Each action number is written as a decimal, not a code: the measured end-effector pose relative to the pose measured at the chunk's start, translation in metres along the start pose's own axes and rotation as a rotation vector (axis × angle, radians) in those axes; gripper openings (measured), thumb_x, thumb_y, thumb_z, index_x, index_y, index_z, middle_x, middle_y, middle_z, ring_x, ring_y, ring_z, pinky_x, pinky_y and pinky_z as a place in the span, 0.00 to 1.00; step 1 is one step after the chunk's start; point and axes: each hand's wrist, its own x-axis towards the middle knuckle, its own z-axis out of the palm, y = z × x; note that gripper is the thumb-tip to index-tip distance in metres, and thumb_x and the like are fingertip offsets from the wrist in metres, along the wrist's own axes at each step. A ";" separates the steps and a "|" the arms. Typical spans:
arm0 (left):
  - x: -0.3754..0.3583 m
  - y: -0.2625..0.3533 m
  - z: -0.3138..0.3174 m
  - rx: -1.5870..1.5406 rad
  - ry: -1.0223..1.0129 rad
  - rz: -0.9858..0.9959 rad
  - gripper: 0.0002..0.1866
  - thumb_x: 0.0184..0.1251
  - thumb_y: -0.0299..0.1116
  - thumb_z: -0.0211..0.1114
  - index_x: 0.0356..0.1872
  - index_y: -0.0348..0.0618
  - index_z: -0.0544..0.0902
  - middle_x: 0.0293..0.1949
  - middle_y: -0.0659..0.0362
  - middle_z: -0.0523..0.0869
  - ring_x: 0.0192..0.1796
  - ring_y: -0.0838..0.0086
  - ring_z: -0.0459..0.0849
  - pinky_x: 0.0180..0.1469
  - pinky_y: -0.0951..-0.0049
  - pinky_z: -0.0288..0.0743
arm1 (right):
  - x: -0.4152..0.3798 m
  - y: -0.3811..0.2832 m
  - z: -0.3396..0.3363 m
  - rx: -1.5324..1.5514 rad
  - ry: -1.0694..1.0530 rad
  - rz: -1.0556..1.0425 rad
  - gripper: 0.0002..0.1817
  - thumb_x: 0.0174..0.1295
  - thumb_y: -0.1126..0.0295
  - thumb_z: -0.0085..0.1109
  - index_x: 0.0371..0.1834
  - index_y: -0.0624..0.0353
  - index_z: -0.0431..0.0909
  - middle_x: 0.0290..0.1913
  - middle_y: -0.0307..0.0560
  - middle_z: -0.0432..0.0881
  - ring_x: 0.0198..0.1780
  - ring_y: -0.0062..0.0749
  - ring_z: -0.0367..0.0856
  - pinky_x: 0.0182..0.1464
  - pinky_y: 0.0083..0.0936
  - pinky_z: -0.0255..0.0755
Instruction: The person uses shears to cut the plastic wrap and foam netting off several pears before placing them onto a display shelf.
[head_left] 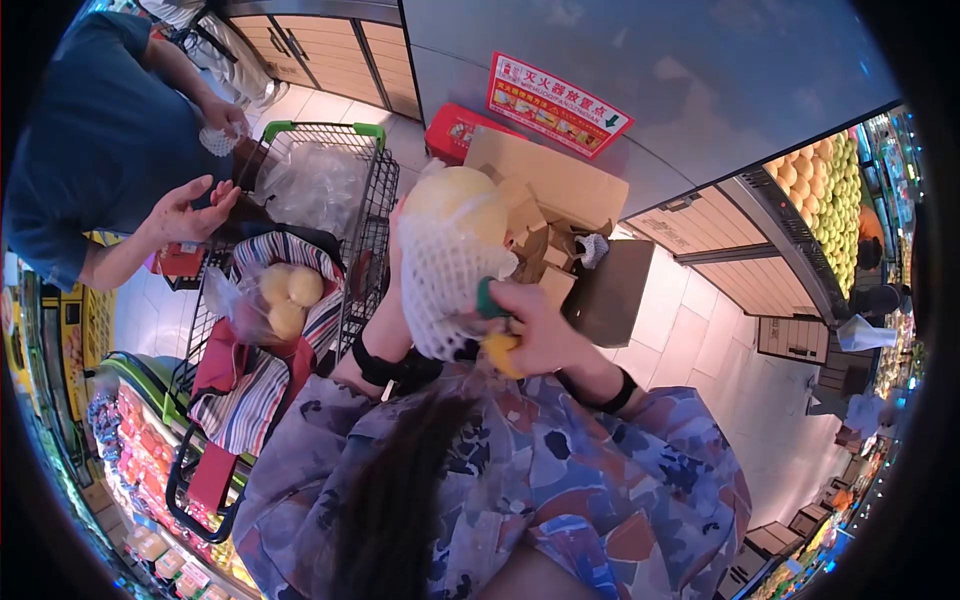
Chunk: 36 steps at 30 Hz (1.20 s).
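Observation:
A large pale yellow round fruit, which looks like a melon [460, 200], is held up in front of my chest. White foam netting [440, 285] covers its lower part, while the top is bare. My left hand [396, 255] supports the fruit from its left side, with most of the fingers hidden behind it. At the lower right of the netting, my right hand [540, 325] is closed around a green and yellow tool [500, 352]. The exact kind of tool cannot be made out.
An open cardboard box [550, 180] with scraps stands ahead. On the left is a shopping cart [385, 210] with a striped bag [240, 405] and bagged round fruit [290, 295]. Another person [75, 150] stands beside it. Fruit shelves [820, 180] line the right.

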 end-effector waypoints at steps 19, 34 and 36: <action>-0.041 0.050 0.030 0.136 -0.284 0.364 0.35 0.59 0.61 0.42 0.62 0.48 0.56 0.61 0.55 0.61 0.62 0.59 0.61 0.60 0.53 0.58 | -0.056 0.196 -0.016 -0.662 0.333 0.757 0.17 0.44 0.59 0.60 0.32 0.58 0.71 0.32 0.49 0.79 0.39 0.44 0.77 0.40 0.34 0.69; -0.118 0.128 -0.060 0.281 -0.185 0.938 0.31 0.54 0.48 0.60 0.58 0.49 0.63 0.57 0.57 0.68 0.59 0.63 0.65 0.62 0.56 0.55 | -0.042 0.233 0.005 -0.849 0.453 0.733 0.19 0.43 0.61 0.61 0.35 0.62 0.75 0.29 0.54 0.78 0.35 0.46 0.77 0.36 0.35 0.70; -0.126 0.130 -0.061 0.408 -0.147 1.071 0.30 0.53 0.43 0.63 0.57 0.48 0.65 0.55 0.58 0.71 0.59 0.64 0.66 0.62 0.58 0.56 | -0.032 0.250 0.011 -0.569 0.538 0.668 0.18 0.46 0.60 0.62 0.34 0.65 0.75 0.23 0.51 0.76 0.28 0.40 0.77 0.30 0.32 0.68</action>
